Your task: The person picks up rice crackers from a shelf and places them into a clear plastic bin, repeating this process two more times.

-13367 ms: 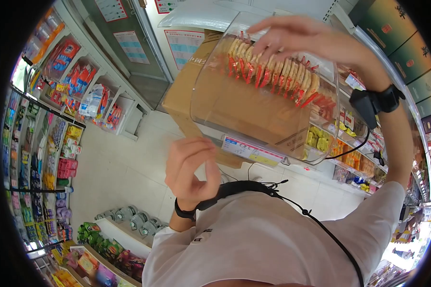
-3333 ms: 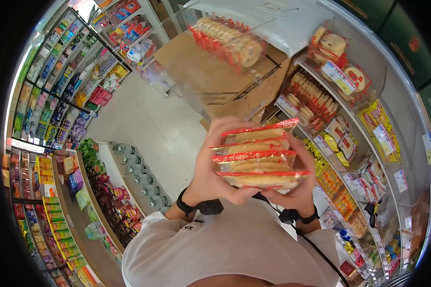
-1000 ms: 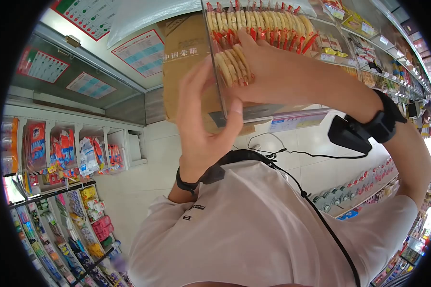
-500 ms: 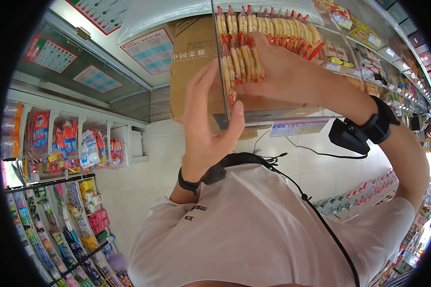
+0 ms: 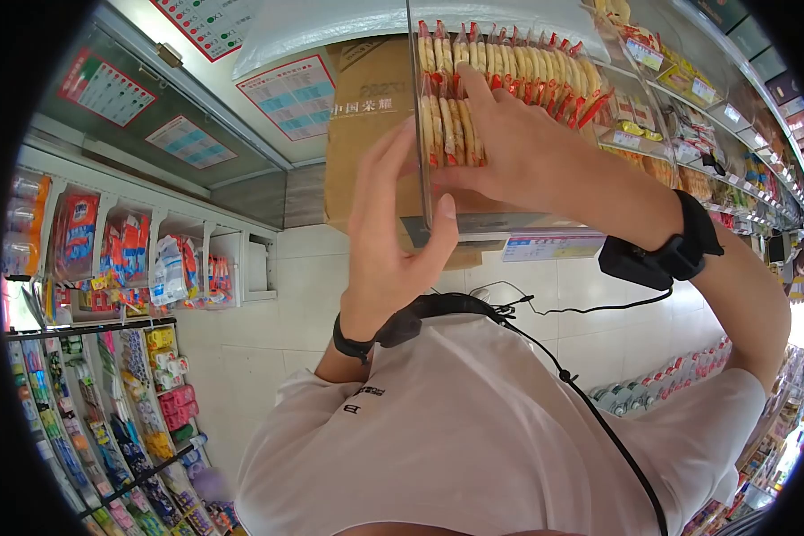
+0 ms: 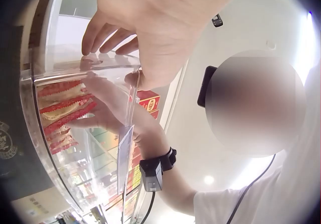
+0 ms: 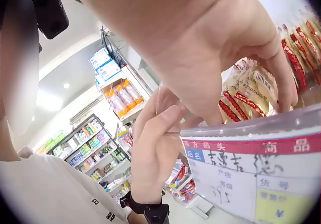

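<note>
A clear plastic box (image 5: 424, 134) holds wrapped round flat crackers standing on edge. My right hand (image 5: 536, 147) reaches into it and holds a short front row of crackers (image 5: 448, 129), its thumb on the near side and fingers over the tops. In the right wrist view the red-and-clear wrappers (image 7: 241, 103) show between thumb and fingers. A longer row of crackers (image 5: 518, 67) stands behind. My left hand (image 5: 386, 241) grips the box's left end, with its fingers along the outside and its thumb (image 6: 134, 78) at the front corner.
The box sits on a large cardboard carton (image 5: 357, 152). A price label (image 7: 241, 169) is fixed to its front. Stocked shelves (image 5: 679, 98) run along the right, and a white rack of bagged goods (image 5: 143, 250) stands left. A black cable (image 5: 598, 306) hangs near my right wrist.
Both hands held the stack of crackers away from the box 3.3 seconds ago; now it stands inside as a front row. Over the last second, that row has settled against the left wall.
</note>
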A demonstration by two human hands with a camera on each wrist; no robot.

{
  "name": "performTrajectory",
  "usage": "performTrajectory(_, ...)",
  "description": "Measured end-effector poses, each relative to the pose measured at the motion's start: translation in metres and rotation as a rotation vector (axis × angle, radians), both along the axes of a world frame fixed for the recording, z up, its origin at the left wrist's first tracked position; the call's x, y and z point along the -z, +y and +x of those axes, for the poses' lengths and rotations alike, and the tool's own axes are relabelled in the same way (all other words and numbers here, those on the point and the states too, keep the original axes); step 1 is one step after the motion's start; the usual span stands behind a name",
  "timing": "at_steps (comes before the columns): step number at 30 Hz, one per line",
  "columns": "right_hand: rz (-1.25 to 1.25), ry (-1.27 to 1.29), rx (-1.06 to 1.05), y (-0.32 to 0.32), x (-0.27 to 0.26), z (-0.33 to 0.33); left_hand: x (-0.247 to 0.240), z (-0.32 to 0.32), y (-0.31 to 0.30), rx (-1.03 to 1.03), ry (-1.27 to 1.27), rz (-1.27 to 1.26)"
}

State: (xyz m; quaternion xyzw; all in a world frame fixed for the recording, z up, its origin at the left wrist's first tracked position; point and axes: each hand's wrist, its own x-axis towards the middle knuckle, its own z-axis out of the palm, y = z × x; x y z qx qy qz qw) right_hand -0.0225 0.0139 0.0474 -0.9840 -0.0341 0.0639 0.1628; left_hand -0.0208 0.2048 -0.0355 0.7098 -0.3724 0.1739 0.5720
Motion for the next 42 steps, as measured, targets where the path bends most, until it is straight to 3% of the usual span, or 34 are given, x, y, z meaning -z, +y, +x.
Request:
performTrajectory(6,0.047,-0.052,-0.076,-0.01,-0.004,-0.009,-0.002,-0.003,0.001,0.002,0.031,0.0)
performTrajectory(9,0.014,0.063,-0.128,-0.024,-0.019,-0.007,-0.005,-0.003,0.002,-0.001,0.02,0.006)
performTrajectory(12,-0.005,0.189,-0.014,-0.028,-0.028,-0.007,-0.005,-0.004,0.002,-0.007,-0.005,0.02)
performTrajectory(15,0.093,0.132,-0.05,-0.035,-0.01,-0.005,-0.004,-0.003,0.002,0.003,0.006,0.028)
performTrajectory(21,0.242,0.358,0.037,-0.036,-0.01,0.005,-0.005,-0.003,0.002,0.007,0.004,0.021)
performTrajectory(24,0.489,0.397,0.04,-0.037,-0.009,0.002,-0.006,-0.003,0.002,0.013,0.016,0.02)
performTrajectory(27,0.247,0.276,0.032,-0.033,-0.008,-0.004,-0.007,-0.003,0.004,0.005,0.008,0.044)
performTrajectory(30,0.181,0.341,0.024,-0.034,-0.003,-0.005,-0.008,-0.005,0.004,0.008,0.011,0.042)
performTrajectory(42,0.225,0.293,0.063,-0.04,-0.022,-0.025,0.0,-0.004,0.004,0.052,0.077,-0.08)
